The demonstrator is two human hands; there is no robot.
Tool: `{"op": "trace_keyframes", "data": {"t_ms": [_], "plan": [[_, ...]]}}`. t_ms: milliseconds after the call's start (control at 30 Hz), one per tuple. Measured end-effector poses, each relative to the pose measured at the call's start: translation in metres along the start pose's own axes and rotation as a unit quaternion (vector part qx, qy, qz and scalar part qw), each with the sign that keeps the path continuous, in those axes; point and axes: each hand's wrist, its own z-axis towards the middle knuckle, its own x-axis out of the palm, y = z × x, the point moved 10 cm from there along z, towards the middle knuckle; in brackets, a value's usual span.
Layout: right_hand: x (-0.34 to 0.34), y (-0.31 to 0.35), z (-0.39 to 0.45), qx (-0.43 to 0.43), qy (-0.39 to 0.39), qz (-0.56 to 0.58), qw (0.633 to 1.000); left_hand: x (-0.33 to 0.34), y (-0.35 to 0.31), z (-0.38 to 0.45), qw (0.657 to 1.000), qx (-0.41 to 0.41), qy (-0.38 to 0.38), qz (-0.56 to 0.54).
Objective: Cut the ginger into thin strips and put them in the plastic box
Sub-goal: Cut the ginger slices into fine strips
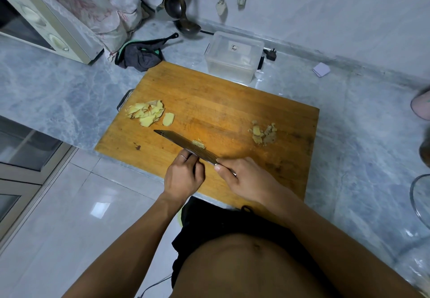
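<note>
A wooden cutting board (221,102) lies on the marble counter. A pile of ginger slices (146,112) sits at its left, and ginger peel scraps (264,133) lie at its right. My right hand (242,179) grips the handle of a cleaver (183,145), whose blade lies tilted near the board's front edge. A small bit of cut ginger (199,144) shows against the blade's far side. My left hand (183,174) has its fingers curled just behind the blade; what they hold is hidden. The clear plastic box (233,56) stands beyond the board's far corner.
A microwave (39,20) stands at the back left beside plastic bags (104,6). A dark cloth (140,55) lies near the board's far left corner. Ladles (183,18) hang at the wall. A plug (271,54) lies right of the box. A glass bowl rim (418,195) shows at the right.
</note>
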Motion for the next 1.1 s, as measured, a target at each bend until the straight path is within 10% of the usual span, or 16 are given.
{"op": "trace_keyframes", "data": {"t_ms": [1100], "plan": [[0.005,0.001,0.0,-0.002,-0.007,-0.001,1.0,-0.007,-0.002,0.0,0.999,-0.003,-0.035,-0.015]]}}
